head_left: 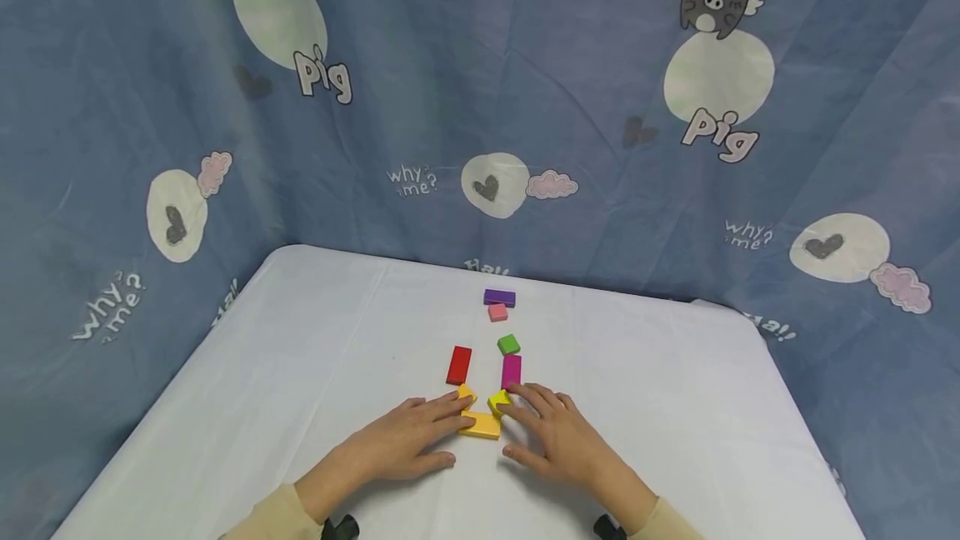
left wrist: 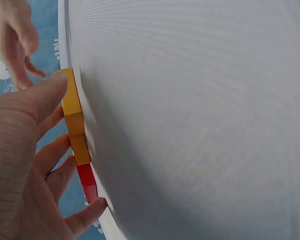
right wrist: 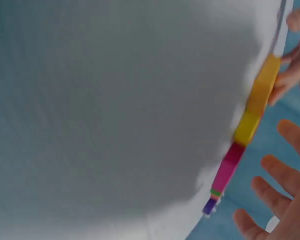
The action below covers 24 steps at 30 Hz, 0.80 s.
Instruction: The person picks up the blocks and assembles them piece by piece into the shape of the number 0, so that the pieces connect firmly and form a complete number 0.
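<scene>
My left hand (head_left: 405, 440) lies palm down with its fingers stretched over a small orange block (head_left: 467, 394) and the left end of a long orange block (head_left: 483, 427). Its thumb stays apart in the head view. Opposite it, my right hand (head_left: 566, 444) has spread fingers, with fingertips at a small yellow block (head_left: 497, 402) and near a magenta block (head_left: 512, 371). Above the small orange block lies a red block (head_left: 459, 366). A green block (head_left: 508, 344) sits just beyond the magenta one. Fingers partly cover the orange and yellow blocks.
Farther back on the white table (head_left: 322, 340) lie a pink block (head_left: 498, 312) and a purple block (head_left: 499, 298), close together. A blue printed cloth (head_left: 420, 123) hangs behind the table's far edge.
</scene>
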Each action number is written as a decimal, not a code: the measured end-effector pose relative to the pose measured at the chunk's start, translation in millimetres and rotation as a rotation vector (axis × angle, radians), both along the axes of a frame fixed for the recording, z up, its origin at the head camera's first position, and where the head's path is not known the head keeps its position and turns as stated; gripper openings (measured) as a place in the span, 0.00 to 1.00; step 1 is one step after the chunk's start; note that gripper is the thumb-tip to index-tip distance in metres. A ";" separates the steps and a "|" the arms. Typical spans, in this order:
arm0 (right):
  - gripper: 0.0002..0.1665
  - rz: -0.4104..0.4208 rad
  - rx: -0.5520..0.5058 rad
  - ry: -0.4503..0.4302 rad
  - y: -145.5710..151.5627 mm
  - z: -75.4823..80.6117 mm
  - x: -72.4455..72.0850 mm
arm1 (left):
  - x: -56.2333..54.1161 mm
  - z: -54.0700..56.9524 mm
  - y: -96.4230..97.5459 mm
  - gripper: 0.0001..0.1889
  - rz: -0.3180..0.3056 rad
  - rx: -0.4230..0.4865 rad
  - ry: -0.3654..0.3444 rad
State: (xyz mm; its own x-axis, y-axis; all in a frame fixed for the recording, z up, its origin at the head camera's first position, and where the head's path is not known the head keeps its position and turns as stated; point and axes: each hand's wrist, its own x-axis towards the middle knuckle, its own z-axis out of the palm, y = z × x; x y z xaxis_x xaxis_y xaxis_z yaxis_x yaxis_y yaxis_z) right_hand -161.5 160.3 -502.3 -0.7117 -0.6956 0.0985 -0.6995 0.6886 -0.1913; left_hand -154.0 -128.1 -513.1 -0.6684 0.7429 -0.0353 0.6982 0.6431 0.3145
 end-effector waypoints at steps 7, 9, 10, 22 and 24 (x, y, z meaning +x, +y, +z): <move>0.35 0.051 0.004 0.036 -3.5 -5.6 12.6 | -2.5 1.2 1.1 0.29 0.001 0.005 0.002; 0.35 0.054 0.002 0.042 -4.3 -6.1 14.0 | -2.5 1.7 1.0 0.29 0.000 0.008 0.005; 0.35 0.057 0.003 0.044 -4.6 -6.5 14.4 | -2.5 1.7 1.0 0.29 0.000 0.009 0.005; 0.37 0.037 0.085 -0.005 -4.6 -10.4 17.2 | 0.8 1.2 0.3 0.30 -0.004 0.013 -0.018; 0.37 0.031 0.091 -0.016 -4.7 -10.1 17.3 | 1.4 0.8 -0.4 0.29 -0.013 0.037 -0.006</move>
